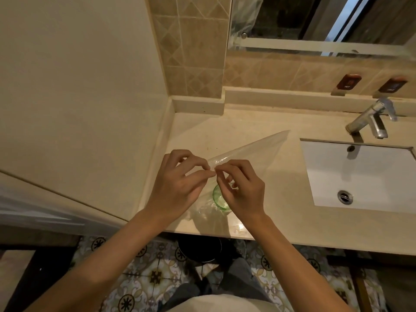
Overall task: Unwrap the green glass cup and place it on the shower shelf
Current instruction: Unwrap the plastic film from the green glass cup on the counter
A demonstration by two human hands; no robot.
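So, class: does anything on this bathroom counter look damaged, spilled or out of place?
Nothing stands out. Both hands, left hand and right hand, pinch the clear plastic wrap above the green glass cup, which appears intact on the counter.

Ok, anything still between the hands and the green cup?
Yes: the clear plastic wrap. Left hand and right hand pinch it above the green glass cup, which sits inside it on the counter.
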